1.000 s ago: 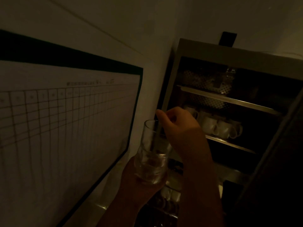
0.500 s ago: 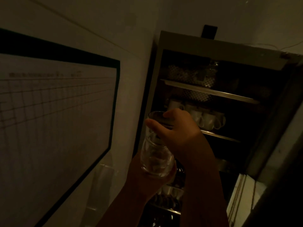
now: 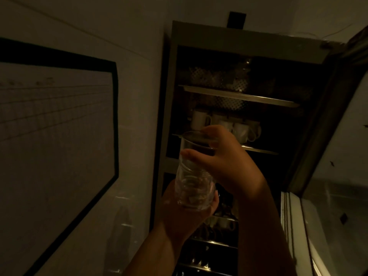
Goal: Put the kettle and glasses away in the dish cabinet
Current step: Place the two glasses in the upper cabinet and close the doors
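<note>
clear glass (image 3: 194, 182) now sits centre frame, left hand (image 3: 179, 214) cupping its base, right hand (image 3: 223, 162) gripping its rim; cabinet (image 3: 199, 36) depths too dark.

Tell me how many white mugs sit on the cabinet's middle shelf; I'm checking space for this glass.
4 are clear: one mug at the left, one set back beside it, one in the middle, one at the right. The right hand may hide more.

Head view, upward, near cabinet (image 3: 199, 36)
</note>
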`<action>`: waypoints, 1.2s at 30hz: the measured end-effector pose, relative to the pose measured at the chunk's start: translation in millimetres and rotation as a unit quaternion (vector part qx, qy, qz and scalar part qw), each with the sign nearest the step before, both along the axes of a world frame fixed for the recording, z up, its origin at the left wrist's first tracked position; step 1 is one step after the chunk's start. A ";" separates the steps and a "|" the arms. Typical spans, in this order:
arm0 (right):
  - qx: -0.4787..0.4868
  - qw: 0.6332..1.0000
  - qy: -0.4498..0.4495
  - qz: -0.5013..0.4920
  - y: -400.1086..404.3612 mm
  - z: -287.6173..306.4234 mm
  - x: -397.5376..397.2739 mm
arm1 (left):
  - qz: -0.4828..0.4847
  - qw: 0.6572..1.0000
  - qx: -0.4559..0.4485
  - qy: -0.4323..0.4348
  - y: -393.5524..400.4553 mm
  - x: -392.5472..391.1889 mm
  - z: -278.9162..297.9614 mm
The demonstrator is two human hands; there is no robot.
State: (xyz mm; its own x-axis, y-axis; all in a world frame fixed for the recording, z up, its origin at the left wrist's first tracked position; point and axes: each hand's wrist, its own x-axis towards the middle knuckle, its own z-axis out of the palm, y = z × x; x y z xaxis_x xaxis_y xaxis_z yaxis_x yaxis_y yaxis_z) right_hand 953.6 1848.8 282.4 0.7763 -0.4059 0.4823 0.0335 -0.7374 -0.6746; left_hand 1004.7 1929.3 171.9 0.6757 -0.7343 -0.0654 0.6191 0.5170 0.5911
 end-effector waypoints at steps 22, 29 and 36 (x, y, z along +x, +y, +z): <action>0.104 0.991 -0.012 0.085 -69.7 6.0 13.9 | -0.099 0.981 -0.147 0.078 -67.9 29.7 42.8; 0.077 0.993 -0.021 0.082 -111.6 15.0 21.9 | -0.099 0.986 -0.121 0.049 -102.5 33.3 63.3; 0.071 0.995 -0.041 0.064 -145.7 28.9 33.5 | -0.093 0.987 -0.128 0.015 -134.1 50.9 65.9</action>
